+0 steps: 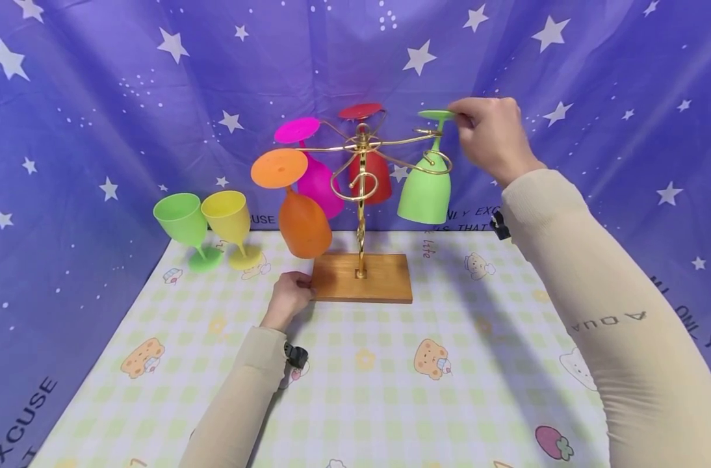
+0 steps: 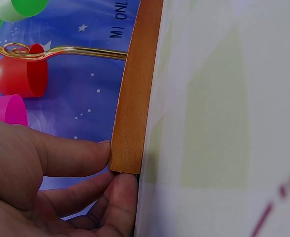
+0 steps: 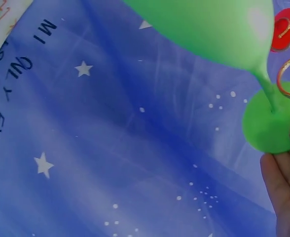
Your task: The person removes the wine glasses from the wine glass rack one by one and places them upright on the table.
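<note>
My right hand pinches the round foot of a light green plastic goblet between thumb and fingers. The goblet hangs bowl-down, its stem beside a curled loop of the gold metal rack. In the right wrist view the green foot shows with the thumb over it. Low on the left, my left hand grips the near left corner of the rack's wooden base, thumb on the top face and fingers against the end. Orange, magenta and red goblets hang upside down on the rack's other arms.
A second green goblet and a yellow goblet stand upright side by side at the table's back left. A checked cloth with cartoon prints covers the table. Behind it hangs a blue curtain with white stars.
</note>
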{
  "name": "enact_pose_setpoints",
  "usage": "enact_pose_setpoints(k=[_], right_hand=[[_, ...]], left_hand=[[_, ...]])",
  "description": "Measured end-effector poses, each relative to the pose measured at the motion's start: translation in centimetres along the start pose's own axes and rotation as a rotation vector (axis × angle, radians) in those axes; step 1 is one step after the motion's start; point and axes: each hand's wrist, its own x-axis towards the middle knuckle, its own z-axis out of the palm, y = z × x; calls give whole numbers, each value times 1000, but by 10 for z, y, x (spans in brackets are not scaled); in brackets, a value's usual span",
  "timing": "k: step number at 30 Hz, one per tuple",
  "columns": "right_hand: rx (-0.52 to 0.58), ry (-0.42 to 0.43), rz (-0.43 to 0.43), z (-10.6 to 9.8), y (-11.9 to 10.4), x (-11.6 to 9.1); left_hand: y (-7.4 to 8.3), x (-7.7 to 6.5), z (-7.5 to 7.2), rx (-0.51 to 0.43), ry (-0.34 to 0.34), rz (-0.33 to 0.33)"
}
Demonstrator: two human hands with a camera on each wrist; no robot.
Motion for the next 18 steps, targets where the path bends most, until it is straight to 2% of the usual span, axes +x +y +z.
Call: enact_pose_setpoints(k=[7, 13, 18], right_hand=[[10, 107, 9, 1, 12, -21], [32, 207, -39, 6, 26, -45], [44, 245, -33, 10, 33, -66]], left_hand=[[0, -1, 1, -6, -5, -4], [-2, 1, 1, -3, -3, -8], [-2, 0, 0, -5, 0, 0]])
